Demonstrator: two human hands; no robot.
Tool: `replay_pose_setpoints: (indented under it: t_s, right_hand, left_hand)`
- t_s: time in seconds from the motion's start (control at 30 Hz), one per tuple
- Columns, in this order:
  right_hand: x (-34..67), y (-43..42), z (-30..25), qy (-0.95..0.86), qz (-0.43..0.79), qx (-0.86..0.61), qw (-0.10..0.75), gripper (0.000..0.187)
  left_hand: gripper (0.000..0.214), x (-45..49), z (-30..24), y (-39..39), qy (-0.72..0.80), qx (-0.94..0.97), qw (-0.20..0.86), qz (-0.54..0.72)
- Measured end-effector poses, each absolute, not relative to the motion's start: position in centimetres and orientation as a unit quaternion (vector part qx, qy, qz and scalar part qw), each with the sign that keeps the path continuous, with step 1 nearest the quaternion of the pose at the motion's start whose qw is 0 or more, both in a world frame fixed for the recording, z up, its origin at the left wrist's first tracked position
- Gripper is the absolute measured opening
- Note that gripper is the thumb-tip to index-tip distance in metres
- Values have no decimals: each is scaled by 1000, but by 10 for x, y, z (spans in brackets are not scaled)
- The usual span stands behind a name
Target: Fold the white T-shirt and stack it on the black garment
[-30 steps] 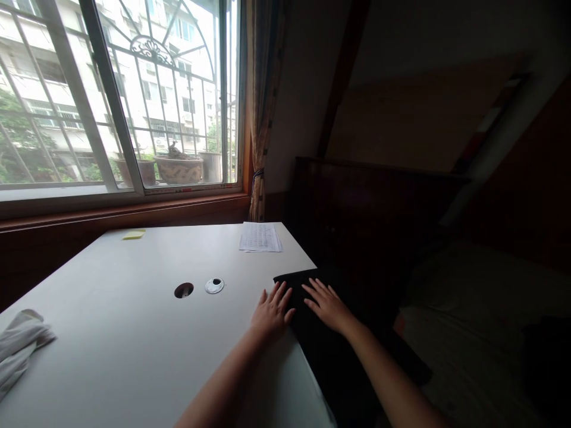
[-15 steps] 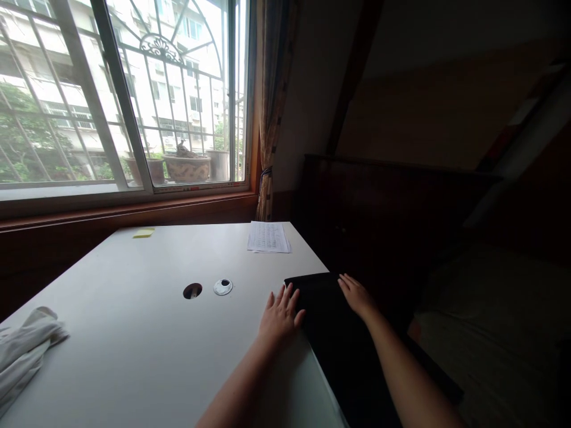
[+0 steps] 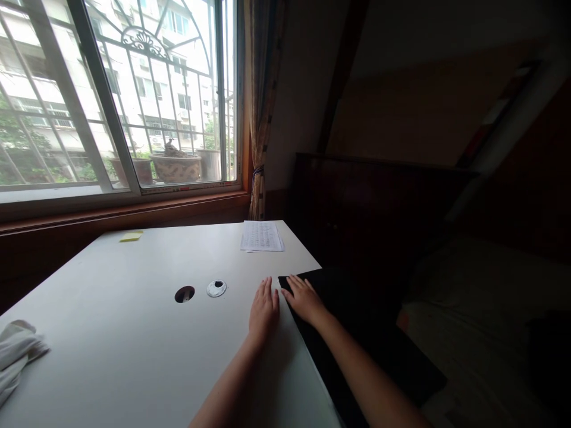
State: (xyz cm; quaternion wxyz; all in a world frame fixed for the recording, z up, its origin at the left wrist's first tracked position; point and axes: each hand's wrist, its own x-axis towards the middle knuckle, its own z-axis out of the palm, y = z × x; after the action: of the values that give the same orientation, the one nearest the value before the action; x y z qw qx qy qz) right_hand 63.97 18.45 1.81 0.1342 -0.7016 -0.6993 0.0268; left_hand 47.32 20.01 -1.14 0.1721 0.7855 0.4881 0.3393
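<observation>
While the right hand point(image 3: 304, 299) lies flat on the black cloth point(image 3: 339, 297) and the left hand point(image 3: 264, 306) just beside it, I enter the step in hand as smoothing or squaring the border; this is my judgement only.

Left hand: palm down on the white tabletop point(image 3: 134, 333), fingers narrow, nearly together, holding nothing that I can see.

Right hand: near the cloth's far left corner, fingers moderately spread, gripping nothing visible.

Next move, as I judge it: calls for light, even pressure outward from the right palm, with the left hand guarding the border so that the corner does not drag.

Cloth: one, matte black, at the right side of the tabletop; left border fairly straight, running toward the near side; flat by the corner; any folds lost in shadow, right-hand extent too dark for me to tell.

Also listed: papers point(image 3: 262, 236), beyond the hands; grey rag point(image 3: 18, 356), far left.
</observation>
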Motion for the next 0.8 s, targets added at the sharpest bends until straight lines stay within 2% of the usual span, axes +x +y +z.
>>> replay_pose_setpoints:
  t_s: [0.1,0.3,0.4,0.57,0.8]
  right_hand:
    - [620,183,16,-703,36,-696,144,69]
    - [641,179,20,-710,61,-682,165,59]
    - [674,176,21,-693,56,-697,175,58]
    - [751,157,20,-629,36,-755,181,58]
    - [837,101,16,-498,16,-845,193,63]
  left_hand:
    - [48,470,-14,201,476,789,173,349]
    - [53,467,-8,199,417,820,157,360]
    - [60,468,-3,194,367,867,126,313]
    - [69,469,1,188,382,888,107,232]
    - [80,468,3,187,394,892,105,194]
